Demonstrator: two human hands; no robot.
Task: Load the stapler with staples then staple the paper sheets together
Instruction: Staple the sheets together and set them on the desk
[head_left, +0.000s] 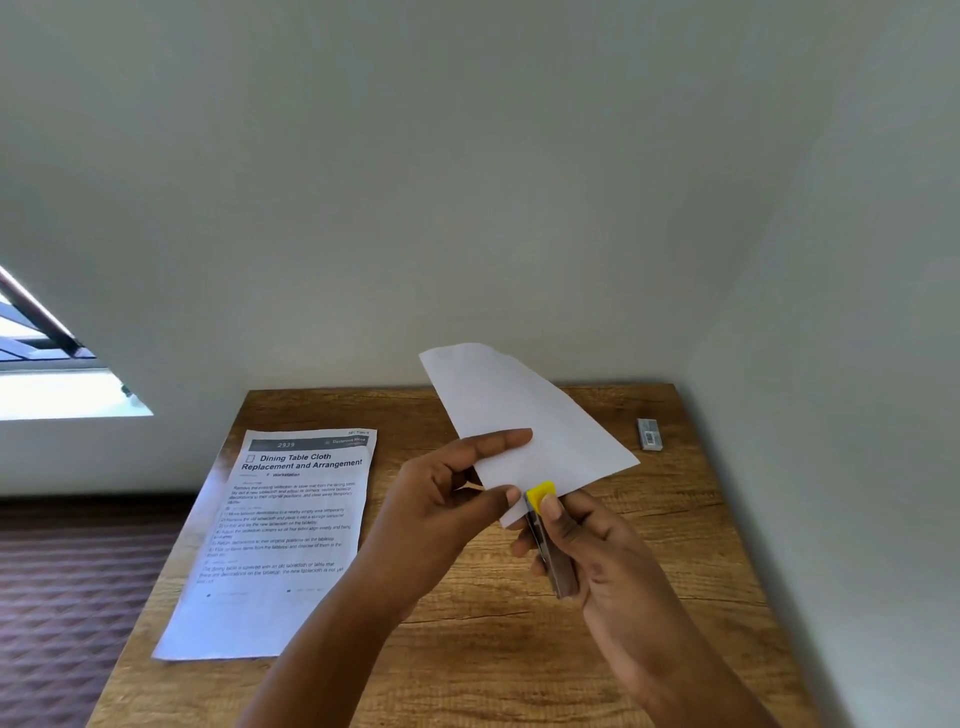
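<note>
- The left hand (447, 499) is raised above the worktop (467, 649), its grip pinching the paper sheets (519, 415) near their lower corner, forefinger stretched along the front face, thumb at the bottom edge.
- The sheets stand tilted up and away, blank side toward the camera.
- The right hand (597, 551) wraps its grip round the stapler (550, 540), a slim metal body with a yellow tip; the thumb lies on that yellow tip.
- The stapler's nose meets the sheets' lower corner, just beside the left thumb.
- A printed page (280, 535) lies flat on the left of the worktop.
- A small staple box (650, 434) sits near the far right corner, well apart from both hands.
</note>
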